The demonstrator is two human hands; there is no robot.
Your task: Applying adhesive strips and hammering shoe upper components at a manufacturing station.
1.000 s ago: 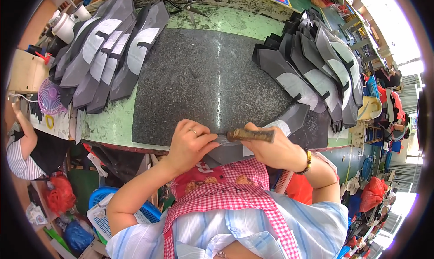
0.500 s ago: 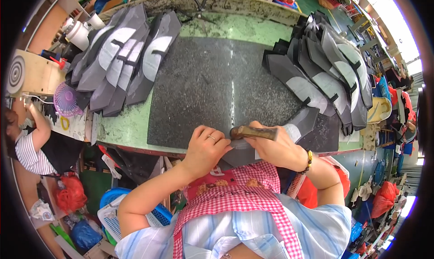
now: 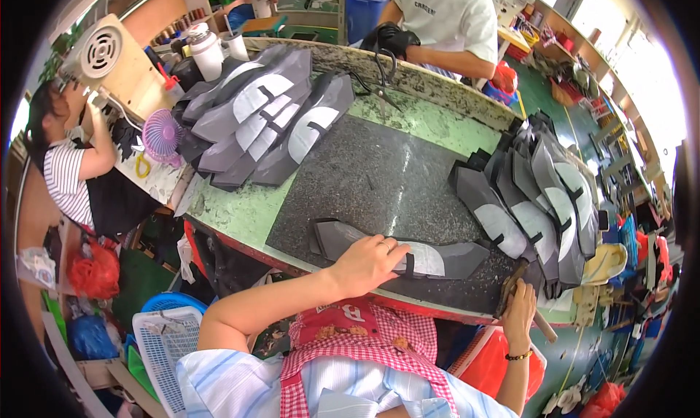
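A long dark grey panel (image 3: pixel 448 262) with a light grey patch lies flat along the near side of the black mat (image 3: pixel 379 174). My left hand (image 3: pixel 368 263) grips it near the middle, fingers bent over the material and thumb at the near edge. At the mat's right front corner, my right hand (image 3: pixel 519 310) is closed round a hammer (image 3: pixel 545 328). Its wooden handle sticks out below the hand, and its worn brown head shows above, close to the mat. Part of the hammer is hidden by the fingers.
Similar panels form a left stack (image 3: pixel 255 115) and a right stack (image 3: pixel 543 199). Scissors (image 3: pixel 383 90) lie by the raised far edge. A purple fan (image 3: pixel 162 136) and white flask (image 3: pixel 207 53) stand left. One person (image 3: pixel 445 24) is across the table, another (image 3: pixel 76 155) at left.
The panel now lies flat on the mat instead of bunched at the edge. My right hand has moved right and away from it with the hammer. The view has tilted up and turned.
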